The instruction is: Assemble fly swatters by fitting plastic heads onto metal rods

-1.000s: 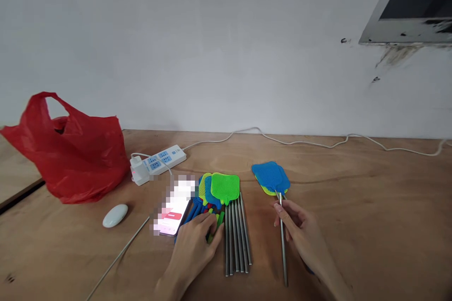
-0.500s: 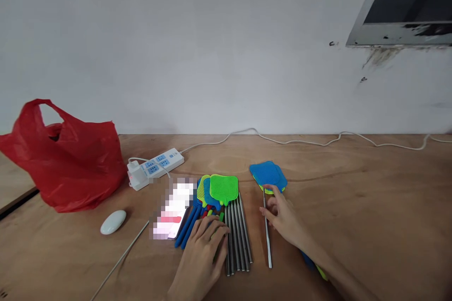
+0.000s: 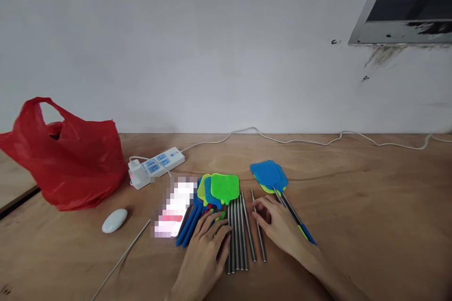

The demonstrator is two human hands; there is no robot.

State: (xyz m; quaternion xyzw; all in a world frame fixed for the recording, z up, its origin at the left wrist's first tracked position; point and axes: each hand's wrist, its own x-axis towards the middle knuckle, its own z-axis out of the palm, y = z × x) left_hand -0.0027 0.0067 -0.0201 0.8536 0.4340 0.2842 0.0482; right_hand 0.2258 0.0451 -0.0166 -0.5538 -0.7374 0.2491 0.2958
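One phone (image 3: 178,207): beside blue handles (image 3: 186,231)
Power strip (image 3: 173,156): behind the phone
Left grip (image 3: 207,247): cannot tell
Right grip (image 3: 278,222): narrow, at a lone rod (image 3: 261,239) (whether pinched, cannot tell)

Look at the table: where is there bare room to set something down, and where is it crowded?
The widest bare patch is the right of the table, between the white cord and right forearm. Another lies behind the green swatter head, up to the cord. It is crowded in the middle: phone, blue handles, metal rods, left hand and right hand.
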